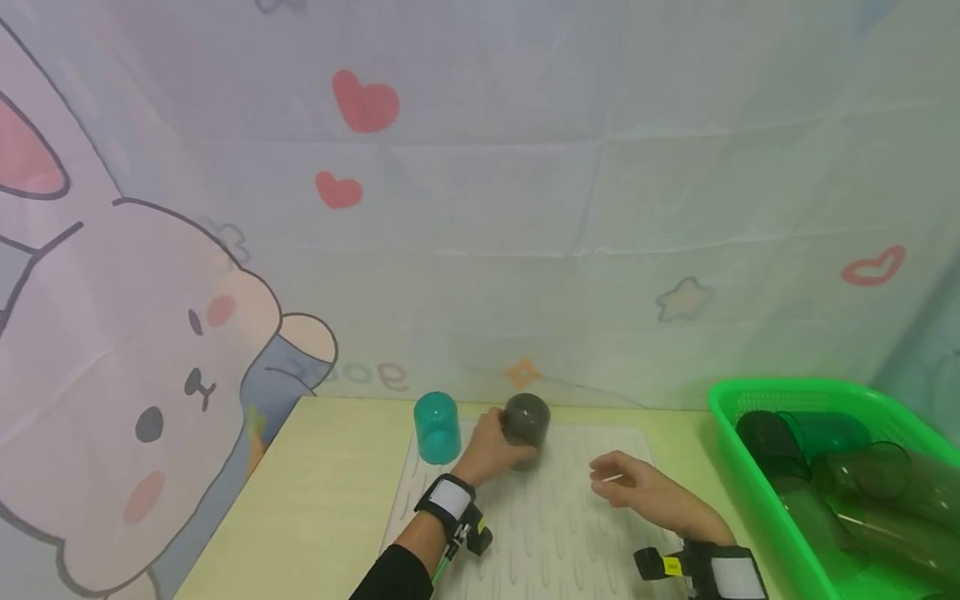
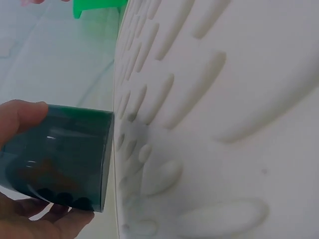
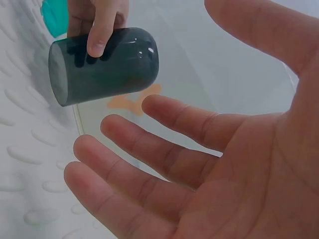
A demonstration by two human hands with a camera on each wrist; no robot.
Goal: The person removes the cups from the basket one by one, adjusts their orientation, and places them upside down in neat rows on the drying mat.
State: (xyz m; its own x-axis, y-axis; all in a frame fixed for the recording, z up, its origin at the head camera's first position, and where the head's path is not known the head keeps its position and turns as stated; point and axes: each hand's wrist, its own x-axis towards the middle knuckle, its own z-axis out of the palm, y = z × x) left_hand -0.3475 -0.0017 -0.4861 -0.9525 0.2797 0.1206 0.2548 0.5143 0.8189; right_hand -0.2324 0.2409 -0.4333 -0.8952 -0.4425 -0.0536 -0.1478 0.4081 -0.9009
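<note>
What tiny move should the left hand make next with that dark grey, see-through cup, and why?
Probably settle the dark grey, see-through cup onto the white ridged board: the left hand holds it mouth down, close over the board, near a teal, see-through cup already upside down there.

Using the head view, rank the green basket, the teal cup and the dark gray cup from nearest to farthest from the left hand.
1. Dark gray cup: gripped by the left hand.
2. Teal cup: just left of that hand.
3. Green basket: far right, beyond the right hand.
</note>
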